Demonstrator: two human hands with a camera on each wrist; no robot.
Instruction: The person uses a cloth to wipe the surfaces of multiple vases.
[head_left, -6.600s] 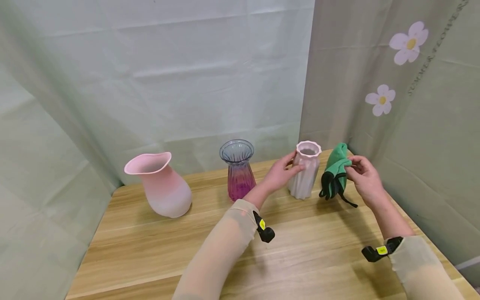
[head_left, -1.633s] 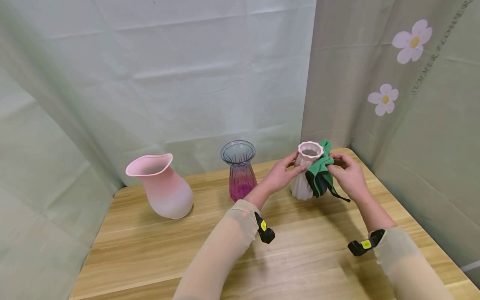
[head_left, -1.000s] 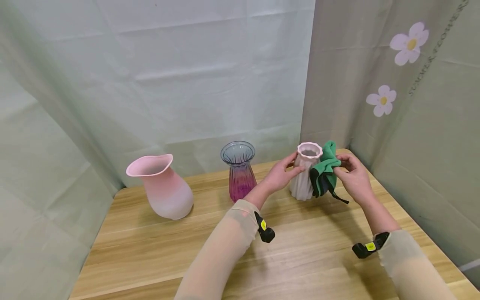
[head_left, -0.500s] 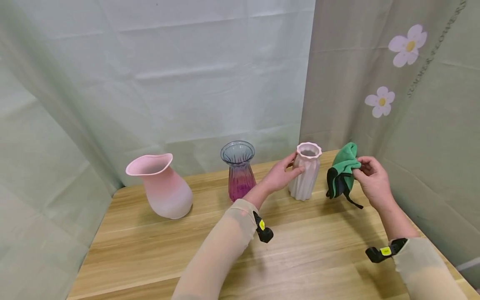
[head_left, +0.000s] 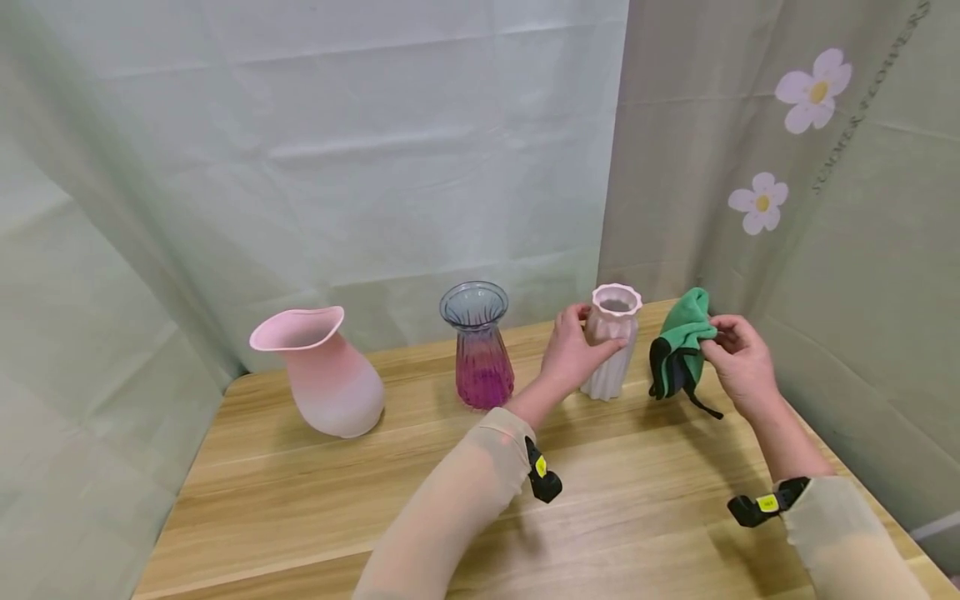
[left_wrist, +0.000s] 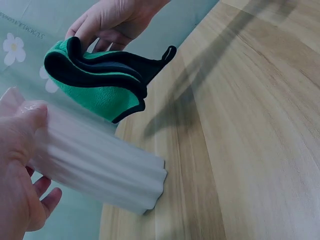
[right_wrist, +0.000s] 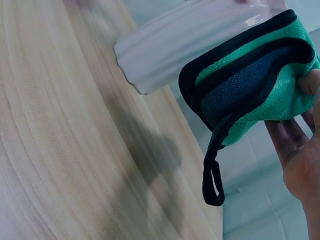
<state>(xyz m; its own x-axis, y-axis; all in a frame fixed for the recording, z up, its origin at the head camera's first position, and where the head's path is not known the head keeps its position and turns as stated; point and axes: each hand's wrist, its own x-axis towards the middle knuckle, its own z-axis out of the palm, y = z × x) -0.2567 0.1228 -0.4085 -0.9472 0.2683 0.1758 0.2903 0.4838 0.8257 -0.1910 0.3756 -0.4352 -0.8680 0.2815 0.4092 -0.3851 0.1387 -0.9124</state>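
In the head view a pale pink fluted vase [head_left: 610,375] with a scalloped rim stands upright at the table's back right. My left hand [head_left: 567,354] grips its upper part, thumb across the near side and fingers behind; the left wrist view shows the thumb on the ribbed wall [left_wrist: 100,160]. Just right of the vase, my right hand [head_left: 741,365] pinches a folded green cloth [head_left: 686,327] with dark trim and a hanging loop [right_wrist: 214,185]. The cloth is held above the table, apart from the vase. Folds hide part of its dark blue inner side.
A blue-to-purple glass vase [head_left: 483,367] stands left of my left hand, close to the forearm. Farther left is a larger pink-and-white vase [head_left: 337,392] with a wavy rim. Curtains [head_left: 420,167] enclose the wooden table [head_left: 315,500] at the back and sides.
The cloth was against the fluted vase's right side and has moved away to the right with my right hand. My left hand has shifted its hold, its thumb now farther across the vase.
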